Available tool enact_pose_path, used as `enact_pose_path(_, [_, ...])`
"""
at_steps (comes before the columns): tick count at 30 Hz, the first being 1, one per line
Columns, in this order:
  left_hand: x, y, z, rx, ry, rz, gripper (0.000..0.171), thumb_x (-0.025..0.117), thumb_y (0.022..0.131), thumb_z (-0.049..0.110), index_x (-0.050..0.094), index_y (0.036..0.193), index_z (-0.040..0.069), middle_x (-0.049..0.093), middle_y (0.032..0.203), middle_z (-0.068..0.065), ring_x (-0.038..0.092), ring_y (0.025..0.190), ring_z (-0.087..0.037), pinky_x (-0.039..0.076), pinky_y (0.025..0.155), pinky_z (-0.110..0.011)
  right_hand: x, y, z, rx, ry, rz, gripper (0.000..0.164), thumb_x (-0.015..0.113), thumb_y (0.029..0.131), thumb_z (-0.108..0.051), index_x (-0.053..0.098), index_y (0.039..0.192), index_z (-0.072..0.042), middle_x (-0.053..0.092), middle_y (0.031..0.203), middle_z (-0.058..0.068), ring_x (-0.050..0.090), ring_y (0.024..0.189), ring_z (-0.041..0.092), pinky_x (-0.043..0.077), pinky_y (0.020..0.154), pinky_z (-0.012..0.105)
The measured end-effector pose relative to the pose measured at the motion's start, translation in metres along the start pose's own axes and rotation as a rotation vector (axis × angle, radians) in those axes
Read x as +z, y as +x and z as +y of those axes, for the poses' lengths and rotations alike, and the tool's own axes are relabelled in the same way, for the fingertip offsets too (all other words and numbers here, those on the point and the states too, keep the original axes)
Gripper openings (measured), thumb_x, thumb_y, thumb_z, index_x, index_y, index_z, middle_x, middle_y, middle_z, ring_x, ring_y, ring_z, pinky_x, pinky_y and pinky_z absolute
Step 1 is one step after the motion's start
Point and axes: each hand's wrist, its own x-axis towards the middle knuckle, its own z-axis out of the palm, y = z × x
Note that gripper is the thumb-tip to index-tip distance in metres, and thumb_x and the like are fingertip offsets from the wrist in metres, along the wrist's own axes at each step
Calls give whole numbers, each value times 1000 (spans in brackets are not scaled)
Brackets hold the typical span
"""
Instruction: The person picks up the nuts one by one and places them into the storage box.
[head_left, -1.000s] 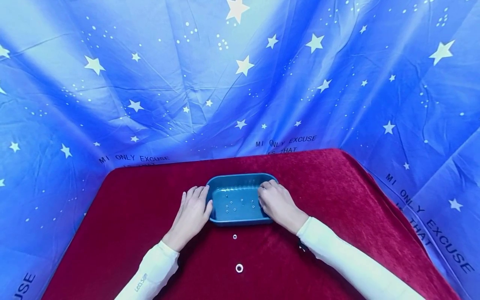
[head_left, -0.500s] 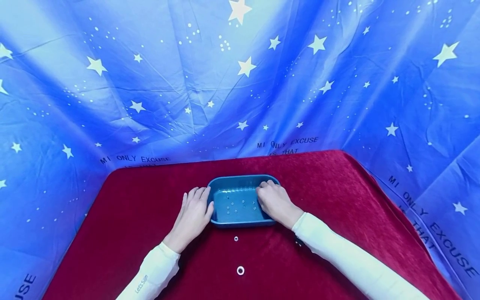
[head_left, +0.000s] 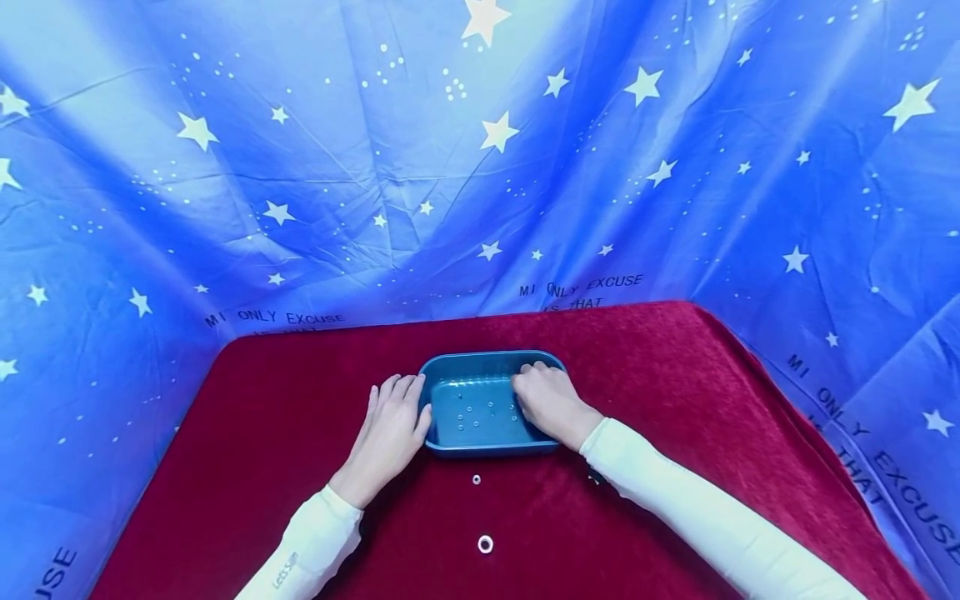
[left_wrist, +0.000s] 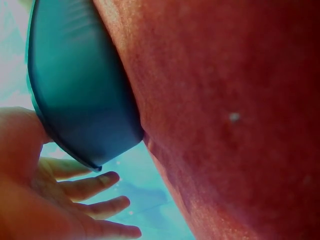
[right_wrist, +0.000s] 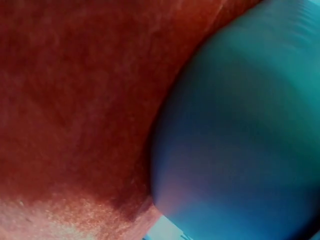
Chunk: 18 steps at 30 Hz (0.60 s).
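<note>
A blue-green rectangular basin (head_left: 491, 451) with rounded corners sits on red cloth. Scattered over its floor are several tiny silver ring-like pieces (head_left: 476, 424). My left hand (head_left: 388, 425) lies against the basin's left end, thumb at the rim; in the left wrist view its fingers (left_wrist: 95, 187) stretch out past the basin's end. Over the right end reaches my right hand (head_left: 551, 402), fingers bent down into the basin. Its fingertips are hidden, and I cannot tell whether they pinch a piece. The right wrist view shows only the basin's outer wall (right_wrist: 235, 135) and cloth.
In front of the basin lie a small silver ring (head_left: 476, 480) and, nearer me, a larger one (head_left: 485, 544). The red cloth (head_left: 300, 375) covers the whole table. Blue star-printed curtains (head_left: 420, 167) hang behind it and at both sides.
My right hand has shifted slightly left within the basin, covering a tiny piece that showed beside its fingers. The left hand stays at the basin's end. The head view has drifted slightly.
</note>
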Motion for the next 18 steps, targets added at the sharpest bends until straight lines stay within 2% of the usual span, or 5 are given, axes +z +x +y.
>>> enact_pose_path(8, [1, 1, 1, 8, 4, 9, 54, 67, 109, 22, 57, 155, -4, 61, 152, -24, 49, 147, -46, 32, 123, -75, -1, 2, -1, 24, -16, -42, 11, 81, 96, -6, 78, 86, -5, 67, 78, 12, 67, 74, 31, 63, 66, 48])
enact_pose_path(13, [1, 1, 1, -1, 2, 4, 54, 66, 109, 22, 56, 156, -3, 60, 153, -23, 48, 148, -46, 31, 124, -74, -1, 3, -2, 20, -40, -37, 12, 81, 95, -6, 77, 84, -6, 66, 79, 13, 67, 75, 32, 62, 65, 47])
enact_pose_path(18, [1, 0, 0, -2, 2, 7, 54, 66, 109, 22, 56, 156, -3, 61, 152, -23, 48, 148, -46, 31, 124, -74, -2, 1, -2, 13, -34, -34, 7, 83, 95, -8, 78, 91, -5, 68, 83, 14, 66, 78, 32, 61, 67, 46])
